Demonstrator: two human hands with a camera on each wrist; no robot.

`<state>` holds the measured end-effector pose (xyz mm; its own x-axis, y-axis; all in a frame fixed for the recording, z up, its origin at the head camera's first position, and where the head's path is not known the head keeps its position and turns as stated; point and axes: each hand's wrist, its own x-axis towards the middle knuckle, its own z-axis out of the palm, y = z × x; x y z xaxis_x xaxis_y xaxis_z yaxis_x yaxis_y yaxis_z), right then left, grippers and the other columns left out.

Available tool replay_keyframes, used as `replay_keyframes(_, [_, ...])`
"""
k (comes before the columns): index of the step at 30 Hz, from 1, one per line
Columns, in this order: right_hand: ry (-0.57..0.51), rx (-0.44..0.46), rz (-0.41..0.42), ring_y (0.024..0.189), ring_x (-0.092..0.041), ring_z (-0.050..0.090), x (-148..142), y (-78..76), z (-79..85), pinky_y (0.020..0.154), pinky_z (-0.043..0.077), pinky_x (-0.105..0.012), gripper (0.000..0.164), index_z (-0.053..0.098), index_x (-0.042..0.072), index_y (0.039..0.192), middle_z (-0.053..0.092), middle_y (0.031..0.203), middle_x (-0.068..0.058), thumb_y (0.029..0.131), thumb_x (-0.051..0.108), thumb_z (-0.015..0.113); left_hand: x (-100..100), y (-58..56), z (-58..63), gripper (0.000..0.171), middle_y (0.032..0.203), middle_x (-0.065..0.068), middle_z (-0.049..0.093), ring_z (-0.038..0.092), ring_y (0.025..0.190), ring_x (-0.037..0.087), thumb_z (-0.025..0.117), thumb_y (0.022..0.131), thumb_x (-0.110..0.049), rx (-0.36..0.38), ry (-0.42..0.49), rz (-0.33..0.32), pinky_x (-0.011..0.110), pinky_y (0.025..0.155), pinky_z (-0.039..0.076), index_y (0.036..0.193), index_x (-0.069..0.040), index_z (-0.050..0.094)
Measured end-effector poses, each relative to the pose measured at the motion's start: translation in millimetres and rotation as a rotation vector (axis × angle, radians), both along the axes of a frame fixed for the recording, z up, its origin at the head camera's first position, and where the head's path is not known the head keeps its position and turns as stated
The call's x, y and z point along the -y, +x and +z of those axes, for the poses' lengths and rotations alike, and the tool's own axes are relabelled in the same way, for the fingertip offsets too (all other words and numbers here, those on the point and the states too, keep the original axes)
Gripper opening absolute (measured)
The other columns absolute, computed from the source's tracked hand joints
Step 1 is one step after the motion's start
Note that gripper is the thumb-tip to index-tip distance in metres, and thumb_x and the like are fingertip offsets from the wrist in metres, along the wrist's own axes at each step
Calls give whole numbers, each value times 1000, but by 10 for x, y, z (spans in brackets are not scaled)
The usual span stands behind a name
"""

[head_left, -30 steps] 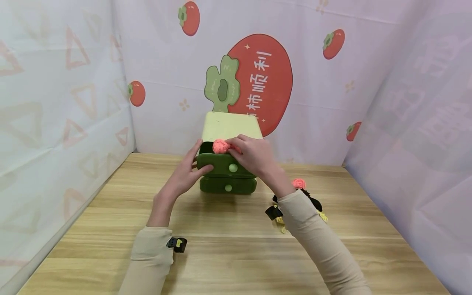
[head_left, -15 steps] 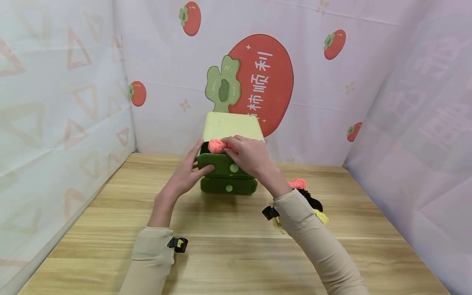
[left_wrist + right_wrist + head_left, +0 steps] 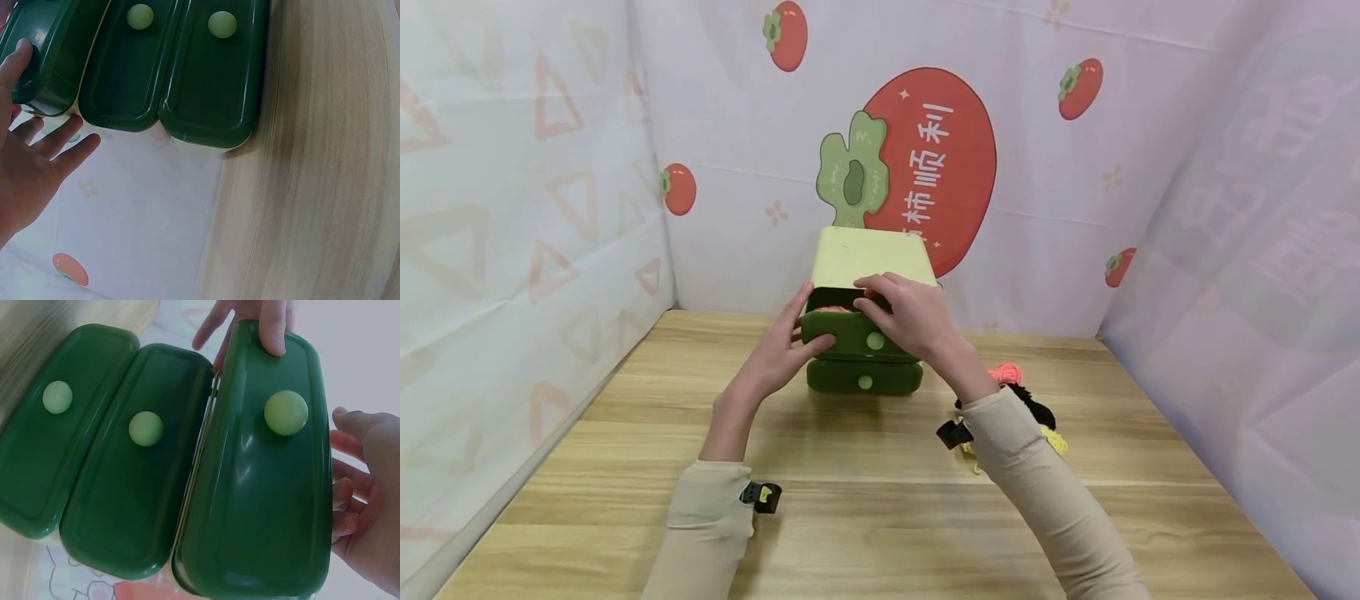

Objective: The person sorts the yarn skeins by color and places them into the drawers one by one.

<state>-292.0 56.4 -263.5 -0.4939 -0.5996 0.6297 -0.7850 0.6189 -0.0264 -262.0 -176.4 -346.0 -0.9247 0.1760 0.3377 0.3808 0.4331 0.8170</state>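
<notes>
A small cabinet with a pale yellow top (image 3: 872, 257) has dark green drawers with round light green knobs. Its top drawer (image 3: 842, 333) is pulled out, and a strip of coral-pink yarn (image 3: 832, 309) shows inside, just above the front's edge. My left hand (image 3: 772, 358) braces the drawer's left end, thumb on the front and extended fingers along the side, spread in the left wrist view. Over the drawer's right part is my right hand (image 3: 917, 317), fingers bent and thumb apart from them in the right wrist view (image 3: 375, 494). The drawer front hides the fingertips there.
Two lower drawers (image 3: 112, 487) are closed beneath the top one. On the wooden table (image 3: 865, 533), right of the cabinet, lie pink yarn (image 3: 1006, 373), black yarn (image 3: 1037, 410) and yellow yarn (image 3: 1054, 440), partly behind the right sleeve. Printed cloth walls (image 3: 737, 250) enclose the table.
The pink yarn under my right hand first shifts left above the drawer, then drops down into it. My right hand stays over the opening; my left hand keeps its place.
</notes>
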Motion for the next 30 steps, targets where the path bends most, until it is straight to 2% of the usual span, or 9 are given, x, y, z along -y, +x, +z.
replay_keyframes(3, [-31,12,8,83,-16,69,-54,-4,-6,67,56,-32,28,72,15,118,73,105,-1,95,29,68,-1,5,6,89,166,-14,6,36,145,36,64,93,-51,-1,0,-5,54,115,37,158,-42,4])
replay_keyframes(11, [-64,6,-21,74,-15,66,-207,-32,-13,56,50,-31,28,73,15,117,72,103,0,95,32,68,3,8,8,89,166,-15,7,37,144,35,65,93,-49,3,10,0,53,115,37,158,-42,5])
replay_keyframes(14, [-91,22,-30,75,-15,66,-276,-53,-27,58,51,-32,28,73,15,117,72,102,-1,95,31,67,0,-2,5,90,166,-14,7,37,144,34,66,93,-48,-5,11,-4,51,116,37,159,-39,6])
replay_keyframes(19, [-146,40,-51,80,-17,66,-421,-83,-57,64,52,-34,26,74,15,115,71,103,-2,97,32,65,2,-8,-3,90,166,-15,7,36,145,33,66,93,-47,-5,11,-2,51,116,37,159,-40,6])
replay_keyframes(26, [-213,25,-69,63,-15,51,-618,-131,-101,55,42,-29,23,75,15,112,70,98,-1,98,30,63,1,-8,-11,89,166,-14,6,36,145,34,66,93,-47,-5,1,-4,51,117,36,158,-42,5])
replay_keyframes(30, [-255,19,-71,59,-14,49,-718,-161,-129,54,41,-28,22,75,15,109,71,99,-1,98,29,64,1,-13,-9,89,166,-14,6,35,145,34,66,93,-47,-8,4,-5,51,117,36,159,-41,5])
